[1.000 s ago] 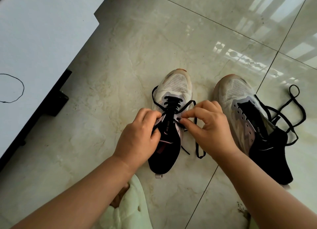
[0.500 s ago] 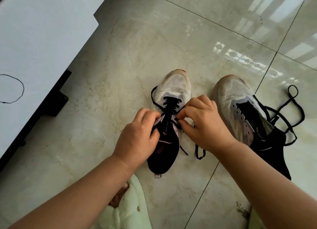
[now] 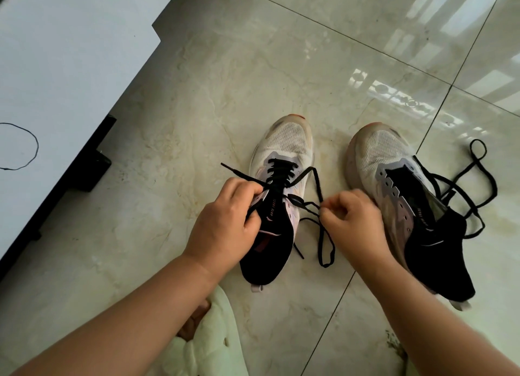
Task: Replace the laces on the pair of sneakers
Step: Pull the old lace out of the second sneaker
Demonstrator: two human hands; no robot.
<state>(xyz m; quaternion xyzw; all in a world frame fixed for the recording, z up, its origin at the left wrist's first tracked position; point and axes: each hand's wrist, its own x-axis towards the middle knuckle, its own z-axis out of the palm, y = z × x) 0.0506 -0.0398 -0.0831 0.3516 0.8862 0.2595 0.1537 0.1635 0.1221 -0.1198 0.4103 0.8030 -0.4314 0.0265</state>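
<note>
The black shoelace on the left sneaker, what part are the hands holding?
Each hand pinches one loose end of the black shoelace: left hand near the tip, right hand farther along its end.

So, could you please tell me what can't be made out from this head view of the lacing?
- Upper eyelets of the left sneaker: covered by the left hand.
- Black lace where the right hand pinches it: hidden inside the fingers.
- Tongue lettering on the right sneaker: too small to read.
- Loose lace beside it: partly hidden behind that shoe.
- Green slipper: cut off by the bottom edge.
</note>
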